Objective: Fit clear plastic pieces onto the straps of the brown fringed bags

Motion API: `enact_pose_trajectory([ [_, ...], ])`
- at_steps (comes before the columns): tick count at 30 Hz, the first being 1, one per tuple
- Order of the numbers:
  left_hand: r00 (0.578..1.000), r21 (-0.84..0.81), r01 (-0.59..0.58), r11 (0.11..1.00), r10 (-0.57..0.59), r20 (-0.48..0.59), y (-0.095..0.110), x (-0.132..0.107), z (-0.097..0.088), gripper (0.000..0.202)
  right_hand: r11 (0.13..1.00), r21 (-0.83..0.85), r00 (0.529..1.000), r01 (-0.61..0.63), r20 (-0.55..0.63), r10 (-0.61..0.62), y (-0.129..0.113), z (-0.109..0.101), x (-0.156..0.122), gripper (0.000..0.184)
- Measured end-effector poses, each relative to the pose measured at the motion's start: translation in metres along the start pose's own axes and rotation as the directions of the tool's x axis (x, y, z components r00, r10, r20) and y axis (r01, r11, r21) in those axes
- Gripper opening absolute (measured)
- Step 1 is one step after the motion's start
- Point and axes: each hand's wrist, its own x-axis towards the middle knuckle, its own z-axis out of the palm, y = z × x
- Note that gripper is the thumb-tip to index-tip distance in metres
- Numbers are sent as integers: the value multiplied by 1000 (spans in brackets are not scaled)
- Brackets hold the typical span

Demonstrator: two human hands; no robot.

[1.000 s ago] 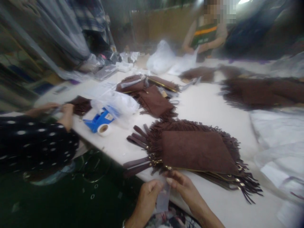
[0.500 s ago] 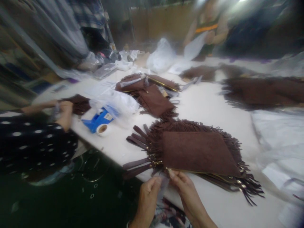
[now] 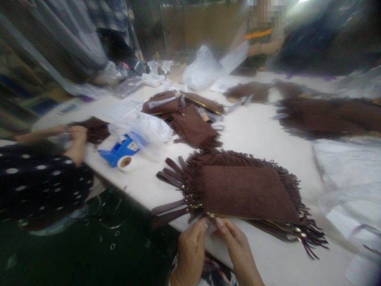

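A brown suede-like pouch (image 3: 247, 192) with a gold zip along its near edge lies on top of a stack of fringed brown pouches. At the zip's left end, near the table edge, my left hand (image 3: 191, 248) pinches a thin, greyish translucent strip (image 3: 211, 228). Close beside it, my right hand (image 3: 238, 244) is closed on the same strip, fingertips just below the zip end. Blur and the fingers hide much of the strip. Brown wrist straps (image 3: 169, 206) with gold clasps stick out on the left of the stack.
A blue tape dispenser (image 3: 120, 150) and clear plastic bags (image 3: 154, 127) lie left of centre. More brown pouches (image 3: 195, 127) lie behind. On the left a co-worker's hand (image 3: 77, 139) handles a brown piece. Another person (image 3: 258, 43) stands across the table. White plastic (image 3: 348, 163) lies right.
My hands have drawn closer together at the zip end, and less of the translucent strip shows between them. The far person's white sheet has shifted left. The pouch stack stays put.
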Motion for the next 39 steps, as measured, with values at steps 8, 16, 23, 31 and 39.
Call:
enact_pose_trajectory([
  [8, 993, -95, 113, 989, -115, -20, 11, 8, -2, 30, 994, 70, 996, -78, 37, 76, 13, -8, -7, 42],
  [16, 980, -266, 191, 945, -200, -7, 14, 8, 9, 33, 998, 22, 997, -54, -58, 55, 3, -2, 1, 37],
  [23, 941, -443, 325, 836, -334, 60, 15, 9, 12, 40, 999, -22, 992, -33, -123, 30, -3, 3, 1, 34],
  [31, 898, -694, 373, 616, -429, 101, 12, 9, 17, 42, 962, -271, 965, -15, -256, -57, -2, 9, -5, 37],
  [39, 872, -773, 375, 512, -477, 107, 23, 15, 28, 33, 948, -312, 963, 57, -233, -135, -3, 9, -10, 35],
])
